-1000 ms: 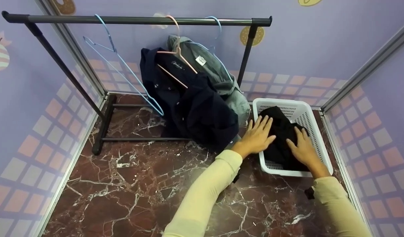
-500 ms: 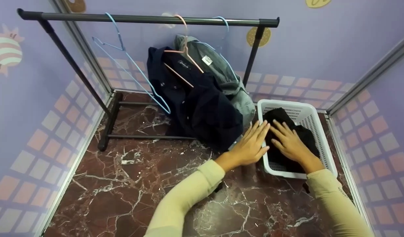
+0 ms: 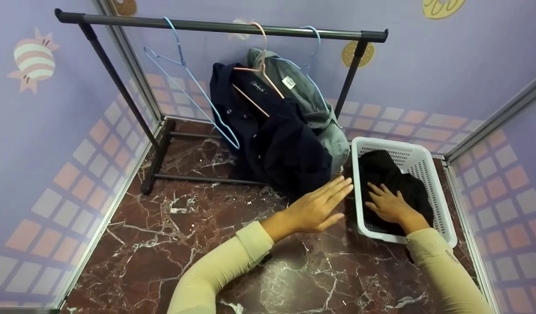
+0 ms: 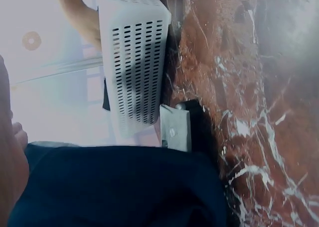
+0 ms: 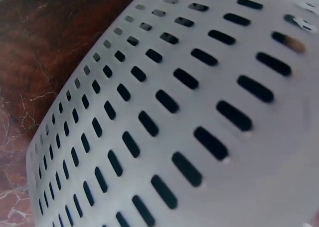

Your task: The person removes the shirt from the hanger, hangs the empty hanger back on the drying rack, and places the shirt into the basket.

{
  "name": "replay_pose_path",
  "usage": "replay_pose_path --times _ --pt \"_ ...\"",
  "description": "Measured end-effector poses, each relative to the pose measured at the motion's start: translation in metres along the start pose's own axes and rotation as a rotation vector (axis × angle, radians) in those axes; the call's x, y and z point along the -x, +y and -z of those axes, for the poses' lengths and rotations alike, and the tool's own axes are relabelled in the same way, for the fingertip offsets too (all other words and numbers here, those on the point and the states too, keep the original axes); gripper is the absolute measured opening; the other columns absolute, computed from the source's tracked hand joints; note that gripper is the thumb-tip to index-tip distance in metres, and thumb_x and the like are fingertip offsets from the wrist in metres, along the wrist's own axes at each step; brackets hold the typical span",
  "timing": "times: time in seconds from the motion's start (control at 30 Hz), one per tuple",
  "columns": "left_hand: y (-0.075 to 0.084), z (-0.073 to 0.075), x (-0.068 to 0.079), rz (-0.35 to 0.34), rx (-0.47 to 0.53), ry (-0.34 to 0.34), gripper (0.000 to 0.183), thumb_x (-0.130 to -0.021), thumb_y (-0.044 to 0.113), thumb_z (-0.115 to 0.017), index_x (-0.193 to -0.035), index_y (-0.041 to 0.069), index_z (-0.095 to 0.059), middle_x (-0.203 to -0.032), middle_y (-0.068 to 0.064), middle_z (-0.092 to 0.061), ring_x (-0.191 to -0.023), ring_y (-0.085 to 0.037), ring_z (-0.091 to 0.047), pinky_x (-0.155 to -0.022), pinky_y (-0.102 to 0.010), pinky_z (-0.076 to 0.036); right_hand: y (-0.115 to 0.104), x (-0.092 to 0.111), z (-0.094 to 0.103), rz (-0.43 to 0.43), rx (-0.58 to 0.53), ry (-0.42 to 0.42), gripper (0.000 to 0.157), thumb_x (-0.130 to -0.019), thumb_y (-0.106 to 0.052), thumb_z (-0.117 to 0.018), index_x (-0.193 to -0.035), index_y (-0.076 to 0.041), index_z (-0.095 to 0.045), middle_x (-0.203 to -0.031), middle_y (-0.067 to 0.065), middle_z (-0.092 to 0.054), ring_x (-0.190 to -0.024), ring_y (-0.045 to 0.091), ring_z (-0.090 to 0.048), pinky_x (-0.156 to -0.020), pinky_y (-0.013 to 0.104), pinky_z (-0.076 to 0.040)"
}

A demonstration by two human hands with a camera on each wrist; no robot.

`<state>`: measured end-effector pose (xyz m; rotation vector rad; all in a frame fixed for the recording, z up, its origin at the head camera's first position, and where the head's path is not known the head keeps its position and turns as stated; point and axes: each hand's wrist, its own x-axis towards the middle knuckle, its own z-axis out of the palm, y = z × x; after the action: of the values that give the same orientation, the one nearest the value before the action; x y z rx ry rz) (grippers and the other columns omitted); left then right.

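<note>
A white perforated plastic basket (image 3: 359, 205) stands on the floor at the right, holding crumpled black clothing (image 3: 383, 168). My right hand (image 3: 388, 205) is inside it, fingers spread over the black cloth. My left hand (image 3: 314, 209) is held outside the basket's left side, fingers straight and holding nothing. Just beyond the left hand hangs a dark navy shirt (image 3: 290, 148) on a pink hanger (image 3: 262, 67). The left wrist view shows the basket's slotted side (image 4: 137, 72) and dark cloth close by. In the right wrist view the basket wall (image 5: 164, 102) fills most of the frame.
A black garment rack (image 3: 207, 24) stands against the back wall. A bare blue hanger (image 3: 198, 87) hangs at its left, and a grey-green garment (image 3: 303, 87) hangs behind the navy shirt. Brown marble floor (image 3: 141, 257) spreads in front, with purple wall panels around.
My left hand has come off the black cloth and moved left, out of the basket. My right hand has shifted slightly toward the near left part of the cloth. The head view has shifted left.
</note>
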<state>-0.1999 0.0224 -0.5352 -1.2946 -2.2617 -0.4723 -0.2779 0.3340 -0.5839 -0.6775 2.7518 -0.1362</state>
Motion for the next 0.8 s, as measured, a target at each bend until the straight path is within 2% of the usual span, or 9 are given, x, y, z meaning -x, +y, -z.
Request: replay_pose_path --times 0.13,0.3,0.5,0.63,0.73,0.8 --pt "-0.002 0.014 0.004 -0.066 -0.008 0.071 0.067 -0.102 0.029 -0.060 -0.154 -0.006 -0.038 -0.160 -0.023 -0.042 -0.153 -0.033 -0.035 -0.128 -0.036 -0.027 0.000 0.000 -0.003 -0.010 0.038 -0.031 0.055 -0.109 -0.033 -0.049 -0.150 0.002 -0.049 -0.166 0.020 -0.032 -0.149 0.055 -0.028 -0.110 0.084 -0.022" --pt "-0.011 0.033 0.011 -0.077 -0.038 0.112 0.062 -0.104 0.030 -0.054 -0.153 -0.006 -0.040 -0.158 -0.025 -0.044 -0.149 -0.036 -0.041 -0.127 -0.039 -0.029 0.000 0.001 -0.004 0.000 0.052 -0.011 0.055 -0.108 -0.033 -0.051 -0.150 0.002 -0.050 -0.166 0.021 -0.033 -0.149 0.055 -0.029 -0.110 0.083 -0.023" --pt "-0.025 0.060 0.027 -0.045 -0.097 0.147 0.061 -0.107 0.035 -0.049 -0.151 -0.007 -0.042 -0.158 -0.026 -0.043 -0.146 -0.040 -0.045 -0.126 -0.043 -0.032 -0.003 0.005 0.008 0.026 -0.013 0.088 0.066 -0.105 -0.038 -0.057 -0.160 -0.007 -0.036 -0.167 0.024 -0.027 -0.149 0.058 -0.025 -0.111 0.085 -0.020" --pt "-0.035 0.079 0.038 -0.008 -0.106 0.186 0.065 -0.101 0.031 -0.059 -0.150 -0.007 -0.042 -0.158 -0.027 -0.042 -0.145 -0.043 -0.045 -0.126 -0.045 -0.031 -0.010 0.008 0.027 0.045 -0.085 0.163 0.074 -0.103 -0.041 -0.060 -0.163 -0.013 -0.028 -0.168 0.025 -0.022 -0.150 0.059 -0.020 -0.111 0.086 -0.014" --pt "-0.044 0.095 0.044 0.014 -0.128 0.221 0.063 -0.103 0.033 -0.056 -0.149 -0.008 -0.044 -0.157 -0.028 -0.043 -0.143 -0.045 -0.046 -0.125 -0.048 -0.033 -0.018 0.010 0.043 0.070 -0.147 0.222 0.076 -0.103 -0.040 -0.061 -0.164 -0.013 -0.026 -0.169 0.025 -0.020 -0.151 0.057 -0.019 -0.114 0.083 -0.013" --pt "-0.049 0.104 0.047 0.027 -0.152 0.241 0.061 -0.106 0.035 -0.051 -0.149 -0.008 -0.044 -0.156 -0.029 -0.044 -0.141 -0.046 -0.047 -0.124 -0.049 -0.035 -0.025 0.011 0.053 0.091 -0.176 0.281 0.075 -0.103 -0.037 -0.062 -0.165 -0.014 -0.026 -0.169 0.023 -0.021 -0.151 0.056 -0.023 -0.116 0.080 -0.017"
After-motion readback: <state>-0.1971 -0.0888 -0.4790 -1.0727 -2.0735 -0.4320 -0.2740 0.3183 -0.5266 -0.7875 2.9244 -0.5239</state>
